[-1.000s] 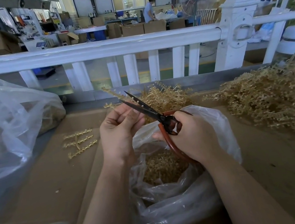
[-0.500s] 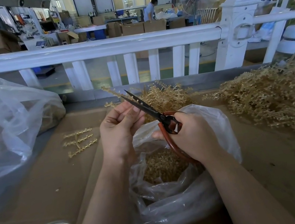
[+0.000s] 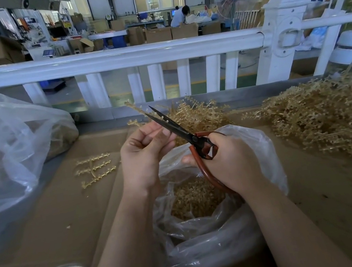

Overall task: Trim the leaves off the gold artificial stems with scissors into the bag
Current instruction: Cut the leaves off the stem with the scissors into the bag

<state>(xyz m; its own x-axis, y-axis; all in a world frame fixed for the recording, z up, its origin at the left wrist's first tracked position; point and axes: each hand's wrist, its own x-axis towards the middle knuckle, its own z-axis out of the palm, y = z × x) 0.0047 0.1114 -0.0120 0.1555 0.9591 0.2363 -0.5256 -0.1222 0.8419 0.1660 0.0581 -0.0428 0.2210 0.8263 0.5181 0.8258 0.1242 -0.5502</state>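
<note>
A: What is held?

B: A thin gold plastic stem (image 3: 136, 112) is pinched by the curled left hand (image 3: 144, 155) above the clear plastic bag (image 3: 212, 240); red-handled black scissors (image 3: 185, 136) are gripped by the right hand (image 3: 227, 162).

A: The risk?

B: The left fingertips (image 3: 166, 132) could be nicked, since the blades are touched by them; trimmings might be flicked past the bag.

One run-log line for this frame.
left hand: holds gold stem | right hand: scissors | bag: below, open

No text, label or number can be read anywhere — the far wall signs are too small.
</note>
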